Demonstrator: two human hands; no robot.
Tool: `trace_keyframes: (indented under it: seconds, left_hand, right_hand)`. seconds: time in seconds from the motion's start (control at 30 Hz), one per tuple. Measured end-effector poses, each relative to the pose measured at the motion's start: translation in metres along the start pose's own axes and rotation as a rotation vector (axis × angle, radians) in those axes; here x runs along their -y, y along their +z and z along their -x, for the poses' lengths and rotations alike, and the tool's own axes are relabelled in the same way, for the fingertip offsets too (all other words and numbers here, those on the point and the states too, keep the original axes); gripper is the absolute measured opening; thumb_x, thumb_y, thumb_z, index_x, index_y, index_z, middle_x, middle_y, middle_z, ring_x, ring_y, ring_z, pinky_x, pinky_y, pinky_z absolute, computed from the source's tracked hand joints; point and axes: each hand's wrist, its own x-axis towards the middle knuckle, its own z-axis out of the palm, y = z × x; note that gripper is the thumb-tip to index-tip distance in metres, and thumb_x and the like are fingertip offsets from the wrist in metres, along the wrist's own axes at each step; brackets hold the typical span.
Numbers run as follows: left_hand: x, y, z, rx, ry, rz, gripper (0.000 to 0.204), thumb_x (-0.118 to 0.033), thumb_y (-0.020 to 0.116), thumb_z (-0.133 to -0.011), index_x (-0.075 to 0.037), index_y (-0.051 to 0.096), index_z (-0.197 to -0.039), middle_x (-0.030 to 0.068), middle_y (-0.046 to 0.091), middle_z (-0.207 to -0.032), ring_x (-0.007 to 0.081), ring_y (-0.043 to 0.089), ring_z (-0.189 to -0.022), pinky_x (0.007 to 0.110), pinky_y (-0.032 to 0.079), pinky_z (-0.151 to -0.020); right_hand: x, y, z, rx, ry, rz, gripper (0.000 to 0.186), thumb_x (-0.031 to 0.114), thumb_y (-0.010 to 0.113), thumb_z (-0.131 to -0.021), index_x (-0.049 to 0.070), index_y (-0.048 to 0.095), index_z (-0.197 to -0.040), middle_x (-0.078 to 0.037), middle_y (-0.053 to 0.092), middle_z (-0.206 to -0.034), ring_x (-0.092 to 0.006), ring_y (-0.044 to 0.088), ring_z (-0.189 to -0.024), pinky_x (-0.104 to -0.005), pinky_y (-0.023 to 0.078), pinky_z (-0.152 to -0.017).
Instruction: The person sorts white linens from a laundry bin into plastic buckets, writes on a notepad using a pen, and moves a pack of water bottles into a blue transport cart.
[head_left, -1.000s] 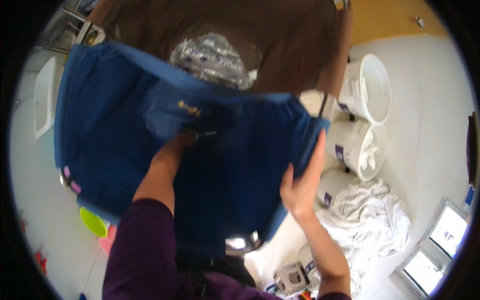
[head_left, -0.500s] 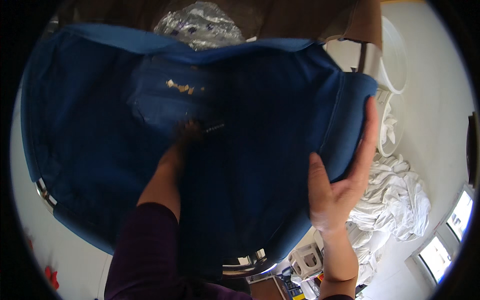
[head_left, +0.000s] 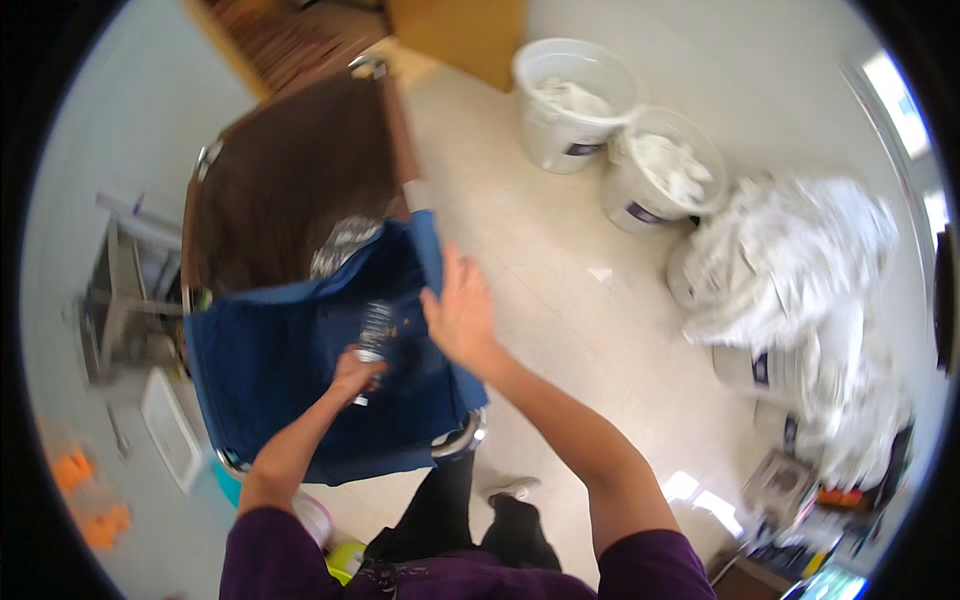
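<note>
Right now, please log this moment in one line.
left hand: holds clear bottle; right hand: at blue bag rim; brown bag: beyond blue bag

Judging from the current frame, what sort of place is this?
Likely a laundry or housekeeping room: there is a blue-and-brown fabric cart, white bins holding white cloth, and a large heap of white fabric.

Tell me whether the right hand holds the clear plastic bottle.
No, the left hand grips the clear plastic bottle, while the right hand is open at the right edge of the blue fabric bag.
</note>
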Motion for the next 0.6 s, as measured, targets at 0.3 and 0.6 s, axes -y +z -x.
trace_keyframes:
  seconds: [0.3,0.6]
  left_hand:
    - [-0.149,0.115,0.228,-0.097,0.615,0.657,0.027,-0.019,0.073,-0.091,-0.007,0.055,-0.107,0.0074,0.061,-0.078,0.0168,0.063,-0.063,0.030,0.054,-0.056]
    - [-0.010,0.501,0.472,1.039,0.250,0.106,0.027,-0.021,0.069,-0.096,-0.002,0.057,-0.110,0.0131,0.066,-0.089,0.0232,0.069,-0.070,0.036,0.059,-0.062]
  right_hand:
    - [-0.141,-0.191,0.405,0.337,0.365,-0.080,0.042,0.014,0.058,-0.091,0.010,0.055,-0.133,-0.019,0.069,-0.106,-0.0392,0.064,-0.106,-0.0491,0.051,-0.092]
    - [-0.151,-0.314,0.741,-0.374,0.937,-0.030,0.033,0.012,0.060,-0.093,0.006,0.061,-0.125,-0.018,0.071,-0.104,-0.0351,0.068,-0.100,-0.0451,0.054,-0.089]
